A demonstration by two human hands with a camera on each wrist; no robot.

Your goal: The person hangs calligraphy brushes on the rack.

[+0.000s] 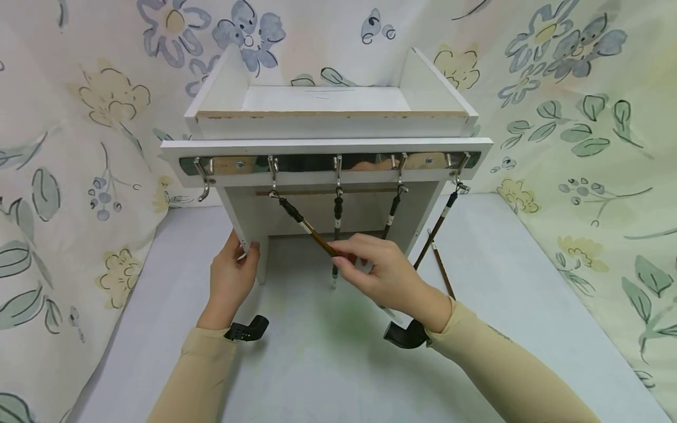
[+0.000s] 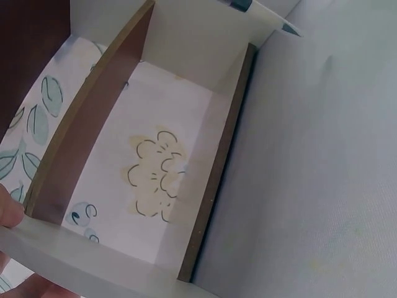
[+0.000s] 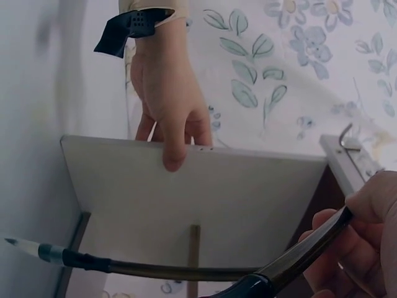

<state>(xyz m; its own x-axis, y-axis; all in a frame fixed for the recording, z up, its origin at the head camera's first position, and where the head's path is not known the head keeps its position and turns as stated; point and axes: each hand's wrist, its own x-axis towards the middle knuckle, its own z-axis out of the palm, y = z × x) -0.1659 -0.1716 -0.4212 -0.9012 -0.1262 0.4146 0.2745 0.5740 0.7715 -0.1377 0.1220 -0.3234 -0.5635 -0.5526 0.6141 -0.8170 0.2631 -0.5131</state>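
Observation:
My right hand (image 1: 381,267) pinches the lower part of a brown-handled calligraphy brush (image 1: 316,236), whose loop hangs on the second hook from the left. The brush slants down to the right, its lower end hidden by the fingers. With thumb and fingers on either side, my left hand (image 1: 233,276) grips the front edge of the left side panel (image 3: 248,180) of a white wooden shelf (image 1: 333,126). Behind the right hand, other brushes hang from the third, fourth and fifth hooks; one brush (image 3: 155,270) shows a pale, dark-pointed tip in the right wrist view.
A metal hook strip (image 1: 307,163) runs along the shelf front, and its leftmost hook (image 1: 203,179) holds nothing. Another brush (image 1: 443,270) lies right of the shelf on the white table (image 1: 328,376). Floral cloth (image 1: 95,176) covers the back and sides.

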